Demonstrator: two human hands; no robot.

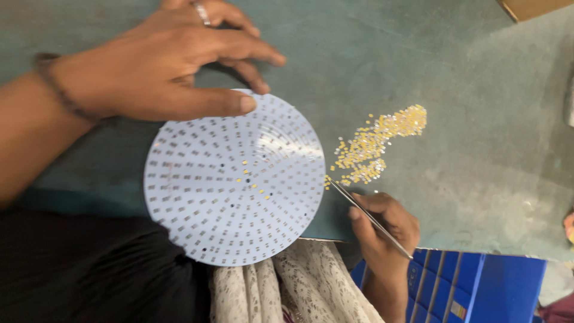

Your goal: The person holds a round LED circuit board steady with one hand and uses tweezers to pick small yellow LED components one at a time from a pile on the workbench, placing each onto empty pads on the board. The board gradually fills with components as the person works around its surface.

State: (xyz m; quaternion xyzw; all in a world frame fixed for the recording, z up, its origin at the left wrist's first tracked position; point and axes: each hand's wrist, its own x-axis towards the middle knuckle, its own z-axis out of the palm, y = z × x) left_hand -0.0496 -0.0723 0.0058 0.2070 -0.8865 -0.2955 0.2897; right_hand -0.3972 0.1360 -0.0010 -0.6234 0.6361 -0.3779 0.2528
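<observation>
A round white circuit board point(233, 179) covered in rings of small pads lies on the green table point(472, 90), overhanging its near edge. A few small yellow chips sit near the board's middle. My left hand point(161, 66) rests on the board's upper left rim, thumb pressed on it, fingers spread. My right hand point(385, 230) holds thin metal tweezers point(368, 215). The tweezer tips reach the board's right edge, at the lower end of a loose heap of tiny yellow chips point(373, 146) scattered on the table.
A blue plastic crate point(472, 287) stands below the table edge at the lower right. White lace cloth point(287, 287) and black cloth cover my lap. A cardboard corner point(532, 7) shows at the top right.
</observation>
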